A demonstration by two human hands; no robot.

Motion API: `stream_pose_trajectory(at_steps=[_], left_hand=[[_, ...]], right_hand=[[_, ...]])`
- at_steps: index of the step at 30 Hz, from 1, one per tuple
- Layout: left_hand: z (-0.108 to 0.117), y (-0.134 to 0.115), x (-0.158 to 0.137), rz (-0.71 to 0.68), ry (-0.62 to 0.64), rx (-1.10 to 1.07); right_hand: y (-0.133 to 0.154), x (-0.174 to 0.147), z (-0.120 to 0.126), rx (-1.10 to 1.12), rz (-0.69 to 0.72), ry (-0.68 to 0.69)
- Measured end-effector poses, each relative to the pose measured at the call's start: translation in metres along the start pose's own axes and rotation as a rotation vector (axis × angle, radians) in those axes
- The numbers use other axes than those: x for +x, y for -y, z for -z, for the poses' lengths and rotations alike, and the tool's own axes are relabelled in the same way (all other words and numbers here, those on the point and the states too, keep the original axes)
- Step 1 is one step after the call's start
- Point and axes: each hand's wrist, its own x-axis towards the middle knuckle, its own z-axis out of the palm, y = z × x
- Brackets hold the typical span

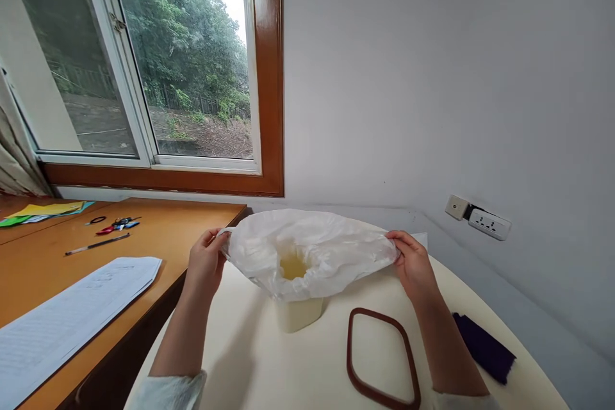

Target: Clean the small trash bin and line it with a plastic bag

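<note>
A thin white plastic bag (346,243) is stretched wide between my two hands, its mouth facing up. My left hand (207,262) pinches the bag's left edge; my right hand (412,261) pinches the right edge. The middle of the bag sinks into a cream-coloured bin (298,316) standing upright on the round table, and yellowish light shows through at the bottom. Folds of the bag hide the bin's rim. Nearer to me, to the right of the bin, a brown rounded rectangular ring (352,352) lies flat on the table, apart from both hands.
A dark purple cloth (485,346) lies on the cream round table (298,378), right of my right forearm. On the wooden desk (177,224) at left are papers (72,327), a pen (97,244) and keys (122,224). The wall carries a socket (489,223).
</note>
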Motion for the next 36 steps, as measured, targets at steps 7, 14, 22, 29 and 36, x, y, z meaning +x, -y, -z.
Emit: stream_pose_trajectory(at_steps=[7, 14, 22, 29, 36], left_hand=[[-0.005, -0.015, -0.013, -0.143, -0.094, 0.241], [-0.013, -0.029, -0.029, -0.228, -0.034, 0.388], [-0.035, -0.069, -0.082, -0.054, 0.332, 0.36], [-0.073, -0.07, -0.136, -0.084, 0.707, 0.31], [-0.091, -0.066, -0.164, -0.269, 0.989, 0.499]], right_hand=[[0.015, -0.007, -0.003, -0.273, 0.224, -0.284], [0.032, -0.015, -0.008, -0.215, 0.267, -0.284], [0.059, -0.044, -0.031, -0.244, 0.255, -0.187], [0.07, -0.075, -0.06, -0.441, 0.188, 0.303], [0.074, -0.074, -0.06, -0.316, -0.033, 0.655]])
